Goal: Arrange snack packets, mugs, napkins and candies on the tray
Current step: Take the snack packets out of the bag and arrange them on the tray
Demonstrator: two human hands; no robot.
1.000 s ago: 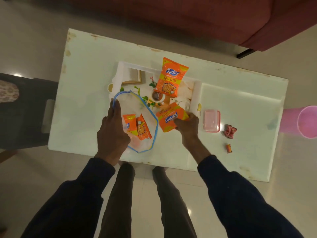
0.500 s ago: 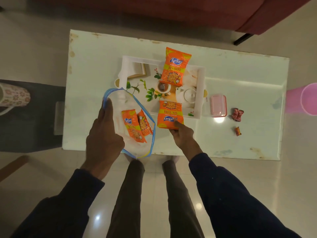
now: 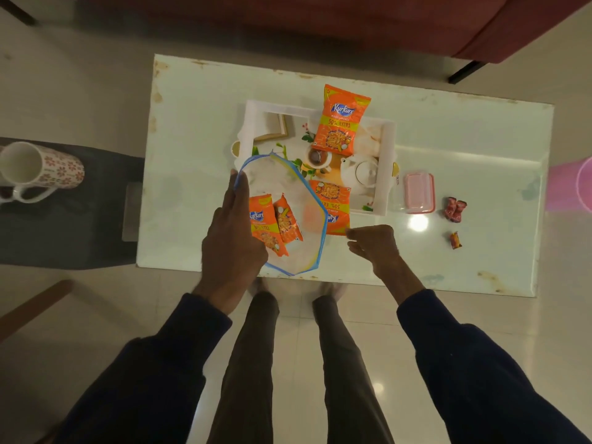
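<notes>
A white tray point(image 3: 388, 145) with a printed tea-set picture lies in the middle of the pale table point(image 3: 198, 123). One orange snack packet point(image 3: 341, 121) leans across its far rim. A second orange packet point(image 3: 331, 203) lies over the tray's near rim. My left hand point(image 3: 230, 248) grips the blue rim of a clear plastic bag point(image 3: 307, 248), held open above the table's front. Two more orange packets point(image 3: 264, 225) sit inside it. My right hand point(image 3: 373, 243) hovers just beside the second packet's near corner, fingers loosely curled, holding nothing.
A pink lidded box point(image 3: 419, 193) sits right of the tray, with red candies point(image 3: 455, 208) and one orange candy point(image 3: 455, 240) beyond it. A flowered mug point(image 3: 38, 169) stands on a dark surface at the left. A pink bucket point(image 3: 579, 187) and a red sofa point(image 3: 352, 24) border the table.
My right hand laid the second packet on the tray's near rim, let go of it and drew back. My left hand kept hold of the bag.
</notes>
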